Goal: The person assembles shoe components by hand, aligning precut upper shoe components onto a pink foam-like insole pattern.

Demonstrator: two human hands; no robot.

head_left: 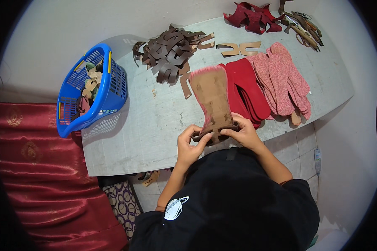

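Observation:
A shoe sole (pixel 212 96), tan-brown and stained on the face turned up, with a pinkish-red edge, is held over the table's near edge. A dark brown strap piece (pixel 235 125) is wrapped across its near end, with its ends folded onto the upturned face. My left hand (pixel 189 146) is closed on the strap and the sole's left edge, thumb pressing on top. On the opposite edge, my right hand (pixel 246 134) grips likewise, its thumb on the folded strap end. The fingers beneath the sole are partly hidden.
Red soles (pixel 248 83) and pink speckled soles (pixel 282 79) lie to the right. Farther back are a heap of dark brown straps (pixel 167 52), tan cut pieces (pixel 250 47), dark red pieces (pixel 255 19) and hand tools (pixel 308 33). A blue basket (pixel 108 85) with scraps stands left.

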